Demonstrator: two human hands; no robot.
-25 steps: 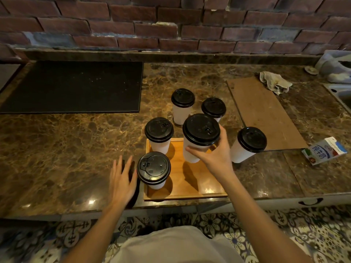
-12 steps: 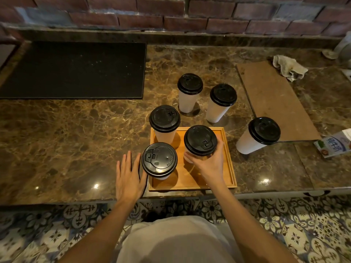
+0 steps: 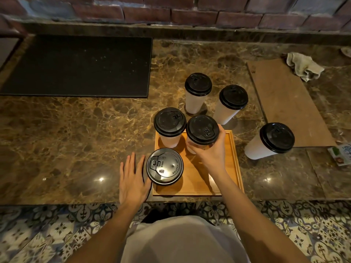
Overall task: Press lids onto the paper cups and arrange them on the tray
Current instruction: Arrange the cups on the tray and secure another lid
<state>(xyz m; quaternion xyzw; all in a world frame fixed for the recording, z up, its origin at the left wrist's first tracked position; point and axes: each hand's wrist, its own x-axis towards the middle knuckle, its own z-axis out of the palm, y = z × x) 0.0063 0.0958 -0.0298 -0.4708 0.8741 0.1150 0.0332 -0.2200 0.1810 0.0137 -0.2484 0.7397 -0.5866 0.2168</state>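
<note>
A: The right hand (image 3: 212,154) is gripping a white paper cup with a black plastic lid (image 3: 202,130) round its wall, over the far right part of the shallow square wooden tray (image 3: 233,168). I cannot tell whether its base is resting on the wood.

B: Its lid is sitting just beside the lid of the far left lidded cup (image 3: 169,121). Knocking that one is what I'm fearing; such tall cups are probably tipping easily.

A: Squeezing is worrying me too. A thin paper wall giving under the fingers could be loosening the lid.

B: The left hand (image 3: 133,179) is lying flat, fingers straight, holding nothing, on the brown marble bench (image 3: 76,139) just left of the near left lidded cup (image 3: 164,166).

A: So nothing is pinning the tray; a base catching its rim may be shoving it.

B: And three lidded cups are waiting on the bench: the far cup (image 3: 198,84), the leaning cup (image 3: 233,96), the right-hand cup (image 3: 277,137). Space is looking tight.
</note>
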